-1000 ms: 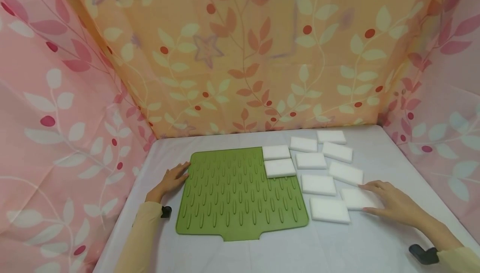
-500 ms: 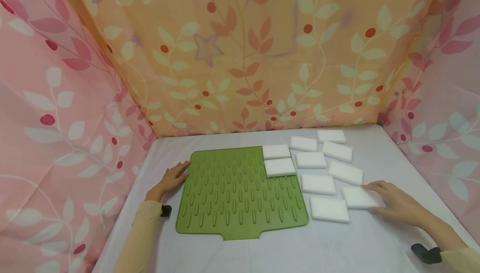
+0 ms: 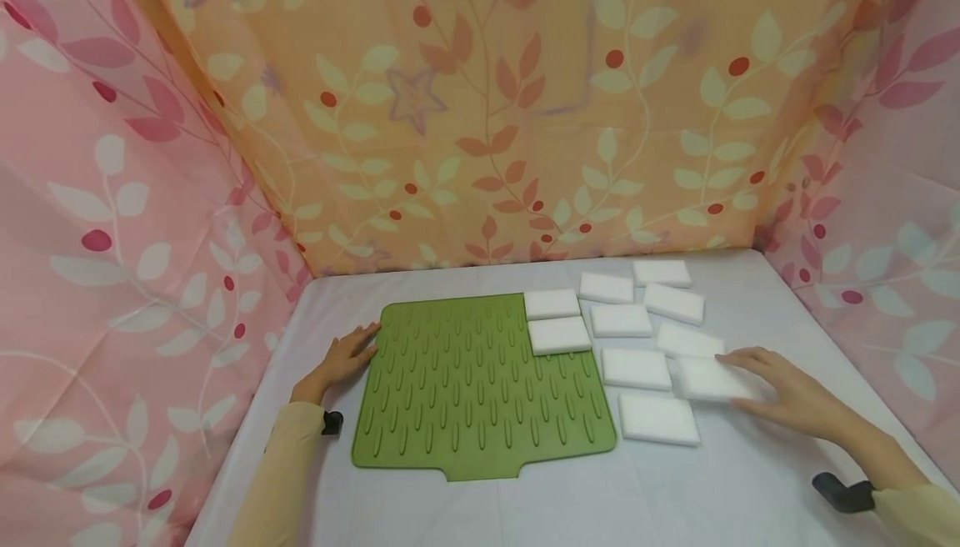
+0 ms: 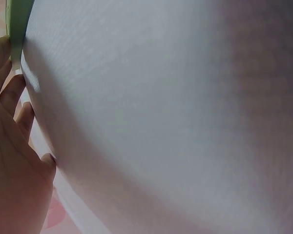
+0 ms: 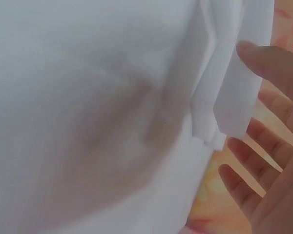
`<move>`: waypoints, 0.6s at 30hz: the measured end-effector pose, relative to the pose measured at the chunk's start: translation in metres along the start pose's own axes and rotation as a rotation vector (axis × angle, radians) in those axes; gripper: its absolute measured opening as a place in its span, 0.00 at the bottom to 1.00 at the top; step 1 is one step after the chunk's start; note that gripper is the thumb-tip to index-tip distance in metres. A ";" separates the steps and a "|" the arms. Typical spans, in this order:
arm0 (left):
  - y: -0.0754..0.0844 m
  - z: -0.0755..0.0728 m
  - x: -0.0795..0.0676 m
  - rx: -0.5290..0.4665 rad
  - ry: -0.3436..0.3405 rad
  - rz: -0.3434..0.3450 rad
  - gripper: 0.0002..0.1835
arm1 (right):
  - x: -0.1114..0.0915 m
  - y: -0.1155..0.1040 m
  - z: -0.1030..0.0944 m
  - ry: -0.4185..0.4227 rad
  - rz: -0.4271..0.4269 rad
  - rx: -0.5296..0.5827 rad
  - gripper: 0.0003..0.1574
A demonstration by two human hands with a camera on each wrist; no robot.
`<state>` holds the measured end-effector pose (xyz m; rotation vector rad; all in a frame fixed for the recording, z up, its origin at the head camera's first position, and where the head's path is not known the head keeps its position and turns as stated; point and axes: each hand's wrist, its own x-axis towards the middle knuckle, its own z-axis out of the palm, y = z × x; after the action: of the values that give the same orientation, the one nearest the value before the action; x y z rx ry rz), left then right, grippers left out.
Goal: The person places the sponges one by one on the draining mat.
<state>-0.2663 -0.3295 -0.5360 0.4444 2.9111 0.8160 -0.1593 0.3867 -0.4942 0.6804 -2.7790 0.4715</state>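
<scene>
My right hand (image 3: 791, 393) pinches a white sponge block (image 3: 707, 378) between thumb and fingers, above the tabletop at the right. In the right wrist view the thumb lies on one side of that sponge and fingertips reach its other side. My left hand (image 3: 343, 359) rests at the left edge of a green ridged mat (image 3: 457, 401), with its fingertips at the rim. Two white sponges (image 3: 559, 336) lie one behind the other at the mat's far right corner. The left wrist view shows fingers (image 4: 12, 92) on the white cloth beside the mat's edge.
Several more white sponges (image 3: 658, 420) lie spread on the white-covered table (image 3: 570, 505), right of the mat. One sponge (image 3: 690, 338) is partly behind the held one. Flowered cloth walls (image 3: 480, 155) stand at the back and both sides.
My right hand has lifted the sponge off the table and moved it slightly up and left, over the edge of the sponge behind. My left hand and the mat have stayed put.
</scene>
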 end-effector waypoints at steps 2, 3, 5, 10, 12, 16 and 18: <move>0.000 0.000 0.000 0.002 0.000 0.000 0.29 | 0.005 -0.004 0.000 0.002 -0.008 0.000 0.41; 0.000 0.000 0.000 0.007 0.000 0.002 0.29 | 0.008 -0.007 0.000 0.005 -0.016 0.012 0.41; 0.000 0.000 -0.001 0.006 0.000 0.000 0.29 | 0.014 -0.011 0.001 0.008 -0.032 0.034 0.40; 0.001 -0.001 -0.002 0.002 0.000 -0.002 0.29 | 0.028 -0.022 0.008 -0.015 -0.040 0.054 0.40; 0.001 -0.002 -0.002 0.001 0.000 0.000 0.29 | 0.033 -0.026 0.010 -0.025 -0.037 0.050 0.41; 0.002 -0.002 -0.002 -0.003 -0.001 0.000 0.29 | 0.044 -0.034 0.014 -0.018 -0.068 0.070 0.40; 0.002 -0.002 -0.002 0.000 -0.003 0.000 0.29 | 0.049 -0.038 0.015 -0.011 -0.094 0.072 0.40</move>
<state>-0.2643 -0.3290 -0.5335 0.4450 2.9080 0.8152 -0.1861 0.3297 -0.4832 0.8281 -2.7371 0.5525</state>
